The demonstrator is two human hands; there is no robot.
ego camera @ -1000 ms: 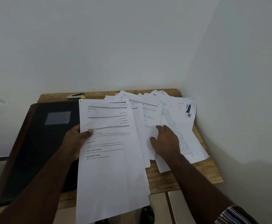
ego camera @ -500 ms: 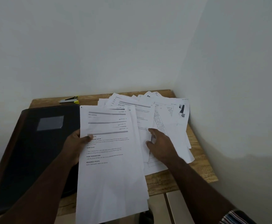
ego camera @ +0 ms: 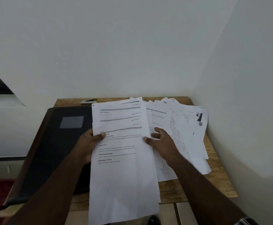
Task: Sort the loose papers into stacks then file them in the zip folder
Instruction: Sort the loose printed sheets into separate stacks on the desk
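Left forearm: it is reaching in from the lower left, slanting up toward the middle of the tabletop (ego camera: 169, 190).
Left hand: the left hand (ego camera: 90, 143) is gripping the held sheaf of papers (ego camera: 122, 168) at its left edge, thumb lying across the printed front, the other fingers hidden behind the sheets.
Right forearm: it is coming in from the lower right, a striped cuff (ego camera: 244, 221) showing at the very bottom edge.
Right hand: the right hand (ego camera: 163, 142) is meeting the sheaf's right edge, thumb pressing on the front of the top page, fingers spread and loosely bent; whether they are reaching behind the sheets I cannot tell.
Held sheaf: it is hanging upright and slightly tilted, its lower end dropping past the near edge of the tabletop, several stepped top margins bearing handwritten section labels.
Loose papers: the loose papers (ego camera: 186, 127) are lying fanned and overlapping on the right half of the tabletop, reaching toward the corner of the walls.
Zip folder: the dark zip folder (ego camera: 56, 143) is lying flat on the left side, a grey label patch on its cover, partly covered by the sheaf.
Far edge: a small stapler (ego camera: 89, 101) is lying by the back wall, just beyond the folder.
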